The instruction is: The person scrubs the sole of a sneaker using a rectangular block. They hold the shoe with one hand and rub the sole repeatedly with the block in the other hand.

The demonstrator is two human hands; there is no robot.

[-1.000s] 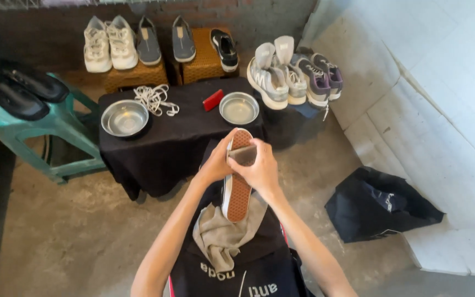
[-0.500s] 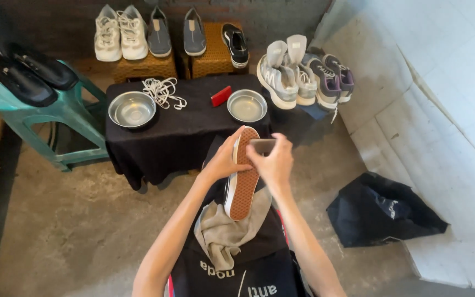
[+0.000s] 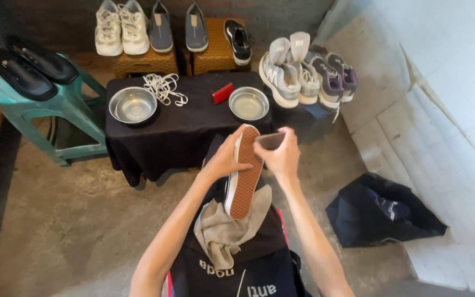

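A crumpled black bag with a small pale mark lies on the concrete floor at right beside the white sheet, and white lettering runs across the black apron at bottom.

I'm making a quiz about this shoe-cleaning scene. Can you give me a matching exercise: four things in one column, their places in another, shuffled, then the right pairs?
Things:
1. shoe with brown sole
2. red brush
3. black sandals
4. beige cloth

Places:
A. on the teal stool
B. on the person's lap, under the shoe's heel
C. held sole-up by the left hand, with the right hand at its toe
D. on the black-covered table, between two steel bowls

Pairs: 1-C, 2-D, 3-A, 4-B
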